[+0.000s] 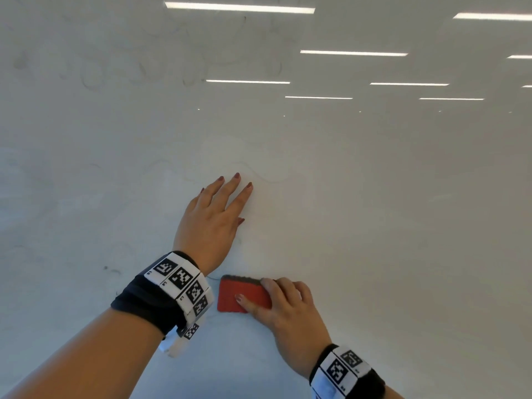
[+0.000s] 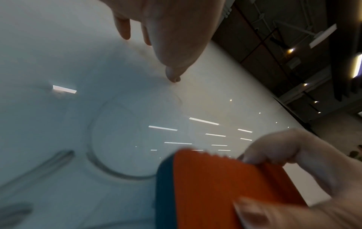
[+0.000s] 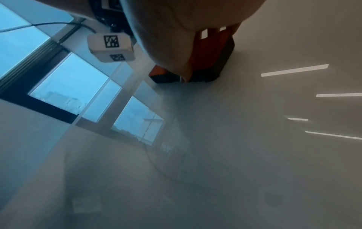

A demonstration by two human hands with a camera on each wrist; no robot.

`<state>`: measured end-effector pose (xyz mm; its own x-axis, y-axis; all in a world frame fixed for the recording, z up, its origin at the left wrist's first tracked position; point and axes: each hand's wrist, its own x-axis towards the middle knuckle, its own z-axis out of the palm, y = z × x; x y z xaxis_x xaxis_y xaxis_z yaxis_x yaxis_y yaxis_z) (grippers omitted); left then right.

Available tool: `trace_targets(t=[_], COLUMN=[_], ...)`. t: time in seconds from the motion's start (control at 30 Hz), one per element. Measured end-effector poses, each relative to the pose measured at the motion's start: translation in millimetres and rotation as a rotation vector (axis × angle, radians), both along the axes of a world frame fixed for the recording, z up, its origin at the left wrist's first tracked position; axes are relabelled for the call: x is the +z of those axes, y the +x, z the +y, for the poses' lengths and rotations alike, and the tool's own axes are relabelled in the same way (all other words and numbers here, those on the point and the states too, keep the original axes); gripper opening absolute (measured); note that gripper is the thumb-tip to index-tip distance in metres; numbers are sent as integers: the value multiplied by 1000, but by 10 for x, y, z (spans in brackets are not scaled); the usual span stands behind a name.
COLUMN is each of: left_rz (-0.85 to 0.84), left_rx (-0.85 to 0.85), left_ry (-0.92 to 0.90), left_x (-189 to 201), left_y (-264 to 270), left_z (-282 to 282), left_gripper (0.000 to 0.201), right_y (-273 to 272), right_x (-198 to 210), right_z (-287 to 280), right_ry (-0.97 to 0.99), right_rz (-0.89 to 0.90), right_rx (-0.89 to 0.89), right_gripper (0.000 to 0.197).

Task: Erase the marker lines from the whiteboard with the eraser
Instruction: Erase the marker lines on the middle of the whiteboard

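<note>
A: Where's the eraser (image 1: pixel 244 295) right now?

B: Flat on the whiteboard (image 1: pixel 374 197), near the lower middle of it, red back up and the dark felt side down against the surface. The right hand (image 1: pixel 288 315) has it.

A: Held how?

B: Fingers (image 1: pixel 283 286) curled over the far edge, thumb (image 1: pixel 247 303) pressed across the red back. They're clamped on it from both sides. From the right wrist view the felt edge (image 3: pixel 176 79) sits right on the board.

A: And the left hand (image 1: pixel 211 223)?

B: Lying on the board just above the eraser, palm down, fingers straight and spread a little apart, holding nothing. Its wrist is close beside the eraser's left end, not touching it as far as I can tell.

A: Any marker left?

B: Some. A thin dark line (image 1: pixel 213 278) shows between the left wrist and the eraser's corner. The left wrist view shows a grey curved stroke (image 2: pixel 109 168) running up to the eraser's felt edge, plus a straight smear (image 2: pixel 53 161) further off. There are faint wavy traces (image 1: pixel 259 175) by the left fingertips, and pale loops (image 1: pixel 187 73) higher up the board.

A: Anything else?

B: Both wrists wear black bands with black-and-white marker tags (image 1: pixel 184 280). Ceiling lights reflect as bright bars (image 1: pixel 354 53) across the glossy board.
</note>
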<state>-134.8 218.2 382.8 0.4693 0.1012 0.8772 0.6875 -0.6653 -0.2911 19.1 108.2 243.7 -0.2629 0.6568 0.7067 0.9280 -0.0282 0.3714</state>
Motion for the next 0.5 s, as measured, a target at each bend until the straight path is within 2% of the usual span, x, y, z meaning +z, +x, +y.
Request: trace_targets(t=[0.13, 0.3, 0.5], left_rz=[-7, -2, -27], left_rx=[-13, -10, 38], left_ry=[-1, -23, 9], left_x=[-8, 5, 59], left_y=[4, -3, -101], left_z=[-7, -23, -30], left_gripper=[58, 58, 57], right_y=[95, 292, 61], right_x=[39, 240, 458], right_z=[-41, -144, 21], right_ry=[-32, 115, 162], right_rz=[-55, 76, 125], right_rx=[-4, -18, -21], right_gripper=[64, 76, 79])
